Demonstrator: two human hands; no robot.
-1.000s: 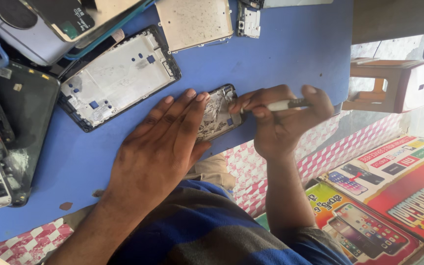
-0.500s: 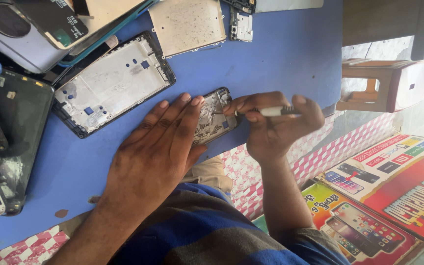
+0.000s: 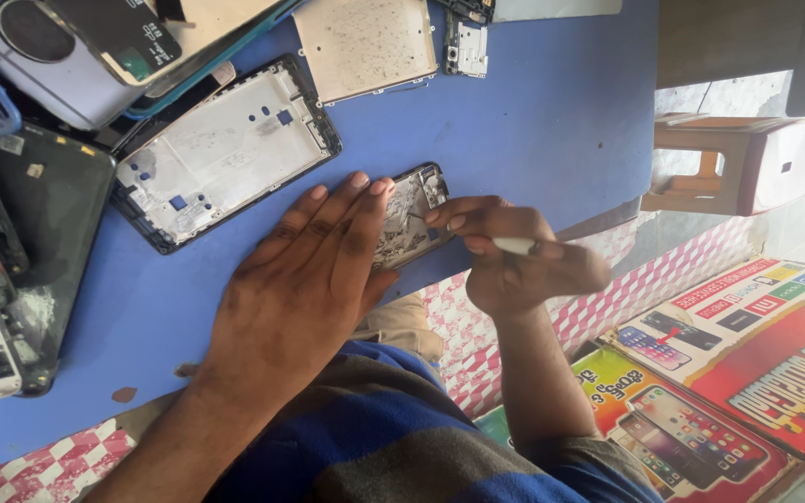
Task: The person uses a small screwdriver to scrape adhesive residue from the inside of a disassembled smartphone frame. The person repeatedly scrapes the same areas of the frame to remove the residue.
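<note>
An opened phone (image 3: 411, 212) with its inner boards showing lies at the near edge of a blue table (image 3: 533, 121). My left hand (image 3: 305, 279) rests flat on it, fingers spread, covering most of its left half. My right hand (image 3: 514, 256) is closed around a small white-handled tool (image 3: 512, 246), whose thin tip touches the phone's exposed inside near its right end.
Several stripped phone frames and back covers lie on the table: a white-lined frame (image 3: 221, 149), a beige plate (image 3: 365, 47), dark shells (image 3: 39, 242) at the left. A wooden stool (image 3: 738, 172) stands to the right. Printed posters (image 3: 729, 373) lie on the floor.
My right hand has shifted slightly along the phone's right end with the tool. The left hand stays pressed on the phone. The view has drifted a little.
</note>
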